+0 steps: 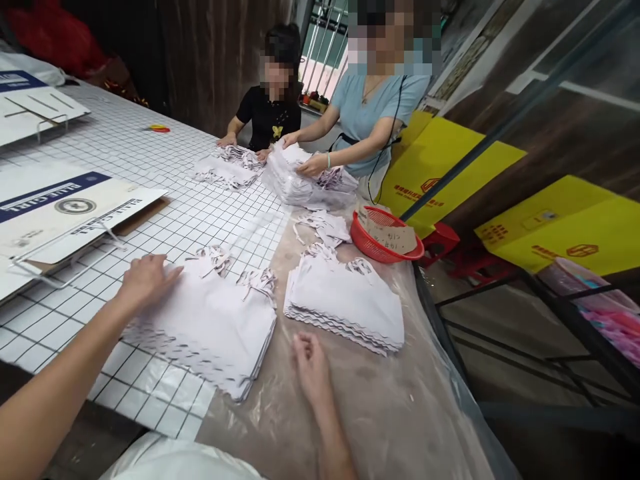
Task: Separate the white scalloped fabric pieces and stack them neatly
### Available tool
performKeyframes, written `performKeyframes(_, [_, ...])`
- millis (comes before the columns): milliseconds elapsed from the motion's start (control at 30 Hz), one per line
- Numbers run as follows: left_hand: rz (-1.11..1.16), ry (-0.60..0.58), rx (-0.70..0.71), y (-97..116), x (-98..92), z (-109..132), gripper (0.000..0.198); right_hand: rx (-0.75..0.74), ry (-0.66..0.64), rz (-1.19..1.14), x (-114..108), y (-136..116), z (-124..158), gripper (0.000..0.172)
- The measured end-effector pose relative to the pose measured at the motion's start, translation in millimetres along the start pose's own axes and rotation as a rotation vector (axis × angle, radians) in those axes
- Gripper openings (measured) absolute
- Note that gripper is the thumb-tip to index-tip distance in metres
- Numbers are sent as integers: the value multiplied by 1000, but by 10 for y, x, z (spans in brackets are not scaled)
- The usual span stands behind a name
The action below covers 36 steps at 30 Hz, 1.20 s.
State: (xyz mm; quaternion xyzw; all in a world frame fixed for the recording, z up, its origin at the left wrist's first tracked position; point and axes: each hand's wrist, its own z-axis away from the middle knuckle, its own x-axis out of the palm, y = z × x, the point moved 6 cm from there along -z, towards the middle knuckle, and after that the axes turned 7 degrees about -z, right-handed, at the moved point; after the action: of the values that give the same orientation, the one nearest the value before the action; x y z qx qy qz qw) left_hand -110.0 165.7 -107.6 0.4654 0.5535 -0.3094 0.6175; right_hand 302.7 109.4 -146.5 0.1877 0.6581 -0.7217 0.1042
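Checked cover (165,157) lay partly beneath the pile (215,320), which I judged light, soft, best pinched at its wavy edge (187,360), left hand (149,283) half-open on it, right hand (311,365) loosely curled, empty.

We've got soft, middling light; far metal-barred window (325,50) reads bright. Glare streaks on clear crinkled plastic sheeting (373,407), near. Right side around black metal frame (565,313) goes dim. Wide-angle stretch at edges; mosaic blocks far centre.
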Motion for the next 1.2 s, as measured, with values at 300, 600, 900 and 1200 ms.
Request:
performKeyframes(300, [87,59,20,-288,94,532,58,-217,-63,171,700,-513,217,25])
performKeyframes(600, [119,146,-11,-413,-142,696,41,-289,31,308,658,-583,508,17])
performKeyframes(900, [-21,-27,-124,-505,-36,763,45,-99,-49,242,757,-342,636,15])
performKeyframes(1200, [-13,-234,-190,-380,-172,747,48,-381,-16,248,773,-498,709,6])
